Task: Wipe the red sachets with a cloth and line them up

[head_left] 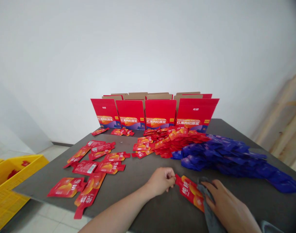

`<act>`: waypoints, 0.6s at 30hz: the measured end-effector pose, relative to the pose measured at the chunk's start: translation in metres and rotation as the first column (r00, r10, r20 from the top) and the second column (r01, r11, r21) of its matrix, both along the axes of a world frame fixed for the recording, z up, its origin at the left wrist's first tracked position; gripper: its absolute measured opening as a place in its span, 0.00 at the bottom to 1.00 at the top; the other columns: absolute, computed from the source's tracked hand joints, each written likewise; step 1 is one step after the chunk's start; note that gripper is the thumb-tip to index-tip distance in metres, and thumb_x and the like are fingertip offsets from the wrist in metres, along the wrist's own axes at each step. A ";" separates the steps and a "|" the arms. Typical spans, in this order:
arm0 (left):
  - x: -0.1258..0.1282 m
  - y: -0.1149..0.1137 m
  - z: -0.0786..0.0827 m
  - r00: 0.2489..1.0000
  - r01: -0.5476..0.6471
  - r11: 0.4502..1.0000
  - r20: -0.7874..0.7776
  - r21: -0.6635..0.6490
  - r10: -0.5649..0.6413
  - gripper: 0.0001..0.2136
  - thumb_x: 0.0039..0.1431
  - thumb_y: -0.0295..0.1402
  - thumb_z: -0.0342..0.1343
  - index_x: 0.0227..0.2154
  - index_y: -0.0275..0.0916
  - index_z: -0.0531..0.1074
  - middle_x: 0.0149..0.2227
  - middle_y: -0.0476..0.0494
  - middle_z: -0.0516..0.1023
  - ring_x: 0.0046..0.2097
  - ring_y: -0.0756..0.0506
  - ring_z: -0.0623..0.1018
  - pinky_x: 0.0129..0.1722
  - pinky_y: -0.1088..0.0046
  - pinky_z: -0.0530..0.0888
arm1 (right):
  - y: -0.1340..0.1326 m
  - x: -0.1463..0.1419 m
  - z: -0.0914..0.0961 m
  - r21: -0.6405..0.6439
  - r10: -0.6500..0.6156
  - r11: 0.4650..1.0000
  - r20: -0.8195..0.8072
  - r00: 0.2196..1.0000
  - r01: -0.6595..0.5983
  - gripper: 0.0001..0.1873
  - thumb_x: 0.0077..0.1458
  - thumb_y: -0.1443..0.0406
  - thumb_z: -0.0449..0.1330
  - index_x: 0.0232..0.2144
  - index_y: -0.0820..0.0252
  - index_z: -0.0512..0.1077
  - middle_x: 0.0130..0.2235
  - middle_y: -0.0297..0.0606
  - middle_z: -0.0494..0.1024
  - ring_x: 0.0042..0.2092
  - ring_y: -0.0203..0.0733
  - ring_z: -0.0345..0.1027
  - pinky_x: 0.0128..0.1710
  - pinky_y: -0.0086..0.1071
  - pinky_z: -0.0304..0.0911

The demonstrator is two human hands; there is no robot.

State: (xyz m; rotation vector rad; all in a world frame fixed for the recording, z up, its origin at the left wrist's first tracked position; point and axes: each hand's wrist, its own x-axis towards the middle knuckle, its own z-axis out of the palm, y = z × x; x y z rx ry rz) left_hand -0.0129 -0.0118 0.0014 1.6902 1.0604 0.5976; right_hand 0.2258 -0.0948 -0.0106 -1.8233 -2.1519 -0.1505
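Note:
My left hand (162, 181) pinches the narrow neck of a red pouch (189, 191) printed with orange fruit and white characters. That pouch lies at a slant between my two hands, near the table's front. A grey cloth (209, 204) is bunched under the fingers of my right hand (225, 200), pressed against the pouch's lower right side. Just beyond my hands a heap of red pouches (172, 139) spreads over the table, and a long pile of blue pouches (225, 155) adjoins it on the right. Several loose red pouches (89, 191) lie to the left of my left arm.
Along the back of the dark table (128, 191) stand rows of open red cartons (130, 113), flaps raised. A yellow plastic crate (19, 181) holding some red items is beside the table's left edge. A wooden frame (286, 110) leans at the far right.

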 end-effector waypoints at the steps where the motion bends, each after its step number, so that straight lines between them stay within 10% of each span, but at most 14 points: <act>1: 0.000 -0.001 0.003 1.000 -0.005 0.996 -0.013 0.093 0.006 0.05 0.57 0.30 0.49 0.28 0.36 0.66 0.22 0.53 0.70 0.19 0.55 0.67 0.19 0.82 0.62 | 0.000 0.018 -0.001 -0.009 -0.035 0.999 0.003 0.999 0.035 0.18 0.57 0.63 0.49 0.47 0.55 0.71 0.42 0.40 0.73 0.40 0.41 0.73 0.39 0.34 0.68; 6: -0.007 0.001 0.019 0.969 0.243 0.714 -0.199 0.657 -0.146 0.10 0.65 0.29 0.43 0.38 0.37 0.70 0.41 0.43 0.77 0.42 0.50 0.75 0.43 0.76 0.69 | 0.003 0.074 0.013 0.042 -0.145 0.989 0.025 0.989 0.144 0.22 0.58 0.60 0.47 0.51 0.60 0.69 0.44 0.45 0.73 0.42 0.47 0.72 0.42 0.41 0.67; 12: -0.011 -0.003 0.021 0.746 0.661 0.303 -0.644 0.686 -0.170 0.09 0.67 0.31 0.44 0.35 0.38 0.69 0.41 0.44 0.75 0.42 0.48 0.73 0.41 0.74 0.67 | -0.007 0.013 0.031 -0.006 -0.018 1.000 0.040 0.999 0.019 0.20 0.56 0.62 0.52 0.51 0.48 0.69 0.48 0.39 0.70 0.42 0.40 0.72 0.36 0.32 0.68; 18: -0.008 -0.009 0.021 0.674 0.734 0.209 -0.732 0.646 -0.102 0.08 0.66 0.32 0.48 0.31 0.39 0.68 0.34 0.47 0.72 0.36 0.49 0.70 0.32 0.72 0.65 | -0.011 -0.057 0.021 -0.018 0.087 0.996 0.178 0.980 -0.085 0.22 0.49 0.75 0.54 0.43 0.48 0.73 0.40 0.37 0.73 0.38 0.40 0.71 0.30 0.28 0.67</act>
